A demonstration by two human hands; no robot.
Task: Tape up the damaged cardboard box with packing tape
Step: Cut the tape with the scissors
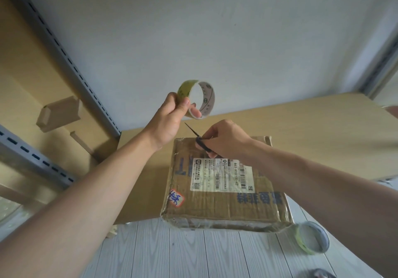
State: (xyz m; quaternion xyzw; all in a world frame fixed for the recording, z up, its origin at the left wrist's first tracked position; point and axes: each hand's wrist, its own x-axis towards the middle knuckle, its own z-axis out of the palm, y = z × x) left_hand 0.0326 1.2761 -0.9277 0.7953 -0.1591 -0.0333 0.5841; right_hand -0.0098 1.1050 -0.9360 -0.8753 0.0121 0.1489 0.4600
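Head view. Left hand (170, 120) is pinching the packing tape roll (204, 96), raised above the cardboard box (226, 204)'s far-left corner. Right hand (224, 139), fingers curled, is gripping scissors (193, 132) over the box's far edge. Likely risk: a slack cut letting clear tape curl onto itself.

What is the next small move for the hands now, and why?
Probably bring the scissors just below the tape roll and snip. The left hand holds the roll raised above the cardboard box, and the right hand points the blades toward it. The strip itself is not clearly visible.
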